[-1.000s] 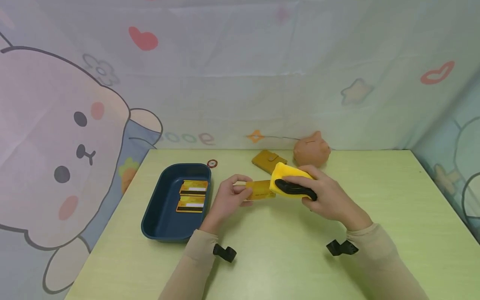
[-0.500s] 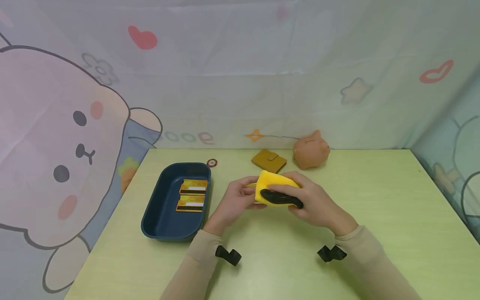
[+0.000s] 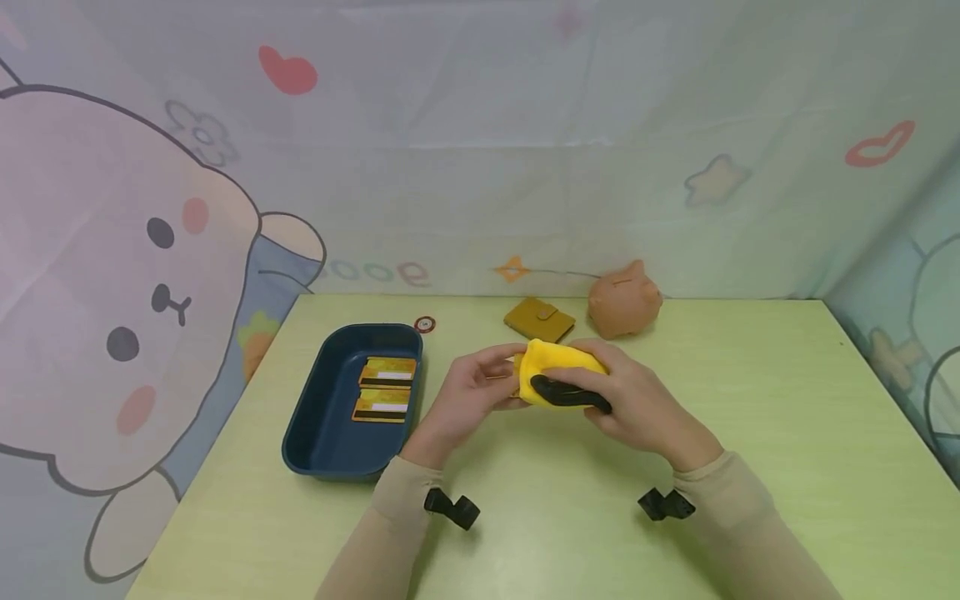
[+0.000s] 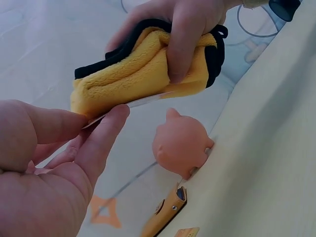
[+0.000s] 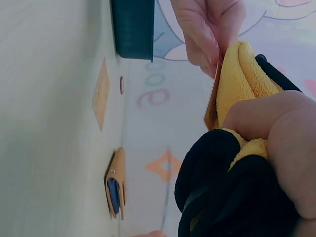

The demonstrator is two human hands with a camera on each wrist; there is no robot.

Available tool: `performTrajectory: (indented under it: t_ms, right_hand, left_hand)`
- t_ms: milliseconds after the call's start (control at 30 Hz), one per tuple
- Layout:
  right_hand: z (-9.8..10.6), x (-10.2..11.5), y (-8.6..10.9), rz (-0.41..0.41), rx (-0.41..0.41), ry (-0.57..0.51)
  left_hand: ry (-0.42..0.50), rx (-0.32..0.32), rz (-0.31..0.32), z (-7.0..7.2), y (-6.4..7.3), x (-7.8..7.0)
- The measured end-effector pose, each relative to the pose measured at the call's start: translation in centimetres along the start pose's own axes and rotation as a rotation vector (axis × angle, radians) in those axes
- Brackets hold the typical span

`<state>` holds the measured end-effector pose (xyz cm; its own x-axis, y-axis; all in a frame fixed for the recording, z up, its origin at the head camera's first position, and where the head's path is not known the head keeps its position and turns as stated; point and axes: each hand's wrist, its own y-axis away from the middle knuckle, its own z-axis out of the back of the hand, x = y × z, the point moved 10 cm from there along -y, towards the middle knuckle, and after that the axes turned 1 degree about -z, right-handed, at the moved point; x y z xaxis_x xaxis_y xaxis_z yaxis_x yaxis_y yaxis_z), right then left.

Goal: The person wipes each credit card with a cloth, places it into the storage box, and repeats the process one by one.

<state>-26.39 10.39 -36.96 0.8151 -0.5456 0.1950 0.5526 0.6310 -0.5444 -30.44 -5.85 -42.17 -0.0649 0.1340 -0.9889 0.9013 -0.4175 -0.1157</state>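
Observation:
My left hand (image 3: 468, 396) pinches a gold card (image 5: 212, 106) by one end, between thumb and fingers. In my right hand (image 3: 641, 396) is a folded yellow cloth with black edging (image 3: 558, 357), gripped and laid against the card's face. The cloth covers most of the card in the head view, leaving a narrow strip by the left fingers. From the left wrist, the card shows as a thin edge under the cloth. Both hands are raised over the table (image 3: 555, 517). Two gold cards (image 3: 381, 406) lie side by side in a dark blue tray (image 3: 318, 433) at left.
Behind the hands lie a mustard wallet (image 3: 538, 318) and a piggy bank (image 3: 624, 302). A small red-and-white round chip (image 3: 424, 324) sits by the tray's far corner. Another flat card (image 5: 101, 96) on the table appears in the right wrist view. A printed curtain (image 3: 480, 167) hangs behind.
My right hand has brought the cloth leftward over the card, hiding most of it, then slid slightly back right. My left hand keeps its hold on the card; the tray's cards stay put.

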Motion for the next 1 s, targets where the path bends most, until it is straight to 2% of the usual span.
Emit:
performTrajectory:
  t_ms: [300,533,700,867,1000]
  right_hand:
    - [0.7,-1.5,0.7,-0.045,-0.001,0.026]
    - [1.3,-2.7,1.2,-0.049,0.000,0.040]
    - [1.2,-3.6,1.6,-0.068,0.011,0.083]
    - [1.4,-4.2,1.7,-0.107,0.002,0.113]
    - [2.2,-3.8,1.4,-0.104,-0.048,0.095]
  left_hand:
    - [0.072,-0.023,-0.008,0.5,0.6,-0.3]
    - [0.116,-0.030,-0.017,0.7,0.6,-0.4]
    - [0.093,-0.037,-0.005,1.1,0.4,-0.1]
    - [0.041,-0.098,0.044,2.0,0.2,0.9]
    - [0.030,-0.135,0.070,2.2,0.0,1.2]
